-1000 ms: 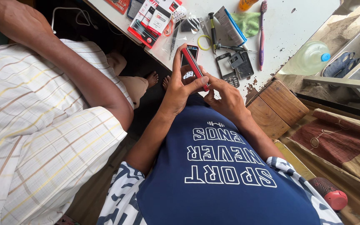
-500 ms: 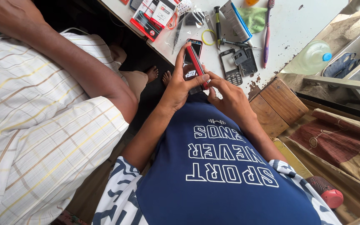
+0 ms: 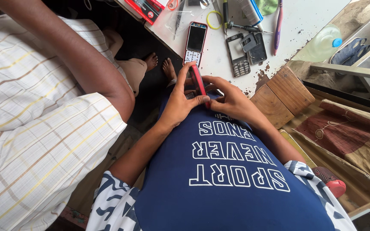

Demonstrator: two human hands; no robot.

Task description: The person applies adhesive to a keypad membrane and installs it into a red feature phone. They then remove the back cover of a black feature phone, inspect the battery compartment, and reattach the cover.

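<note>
Two hands on one red phone [image 3: 198,83], held edge-up just above the lap, against the navy shirt, below the near edge of the white table [image 3: 219,64].

L hand [image 3: 180,102]: fingers curled round the phone's left side, thumb [image 3: 200,101] laid across its lower end, fingertips at the upper end. Closed grip, no gap showing.

R hand [image 3: 232,100]: fingers bent tight, tips pressed in at the phone's lower right edge beside the L thumb. Pinching or picking at it; can't tell exactly which finger makes contact, partly hidden.

Count on table, all apart from the hands:
- 1 keypad phone w/ red rim [image 3: 195,42], face up, screen dark, nearest to the held one
- 1 dark phone frame w/ keypad [image 3: 237,55] and 1 dark back cover [image 3: 255,49] lying touching it
- 1 yellow rubber band [image 3: 214,19]
- 1 screwdriver [image 3: 247,28], lying flat
- 1 purple toothbrush [image 3: 277,23]
- 1 red packet [image 3: 144,7], at top edge
- 1 clear plastic bag [image 3: 174,21], just right of the packet

Off table: 1 clear bottle w/ blue cap [image 3: 322,42] at right, 2 wooden blocks [image 3: 279,96] side by side near R forearm

2nd person at left: striped sleeve [image 3: 35,141], bare arm [image 3: 78,60] reaching upward out of view; hand not seen. 2 bare feet [image 3: 161,66] on the floor under the table edge
</note>
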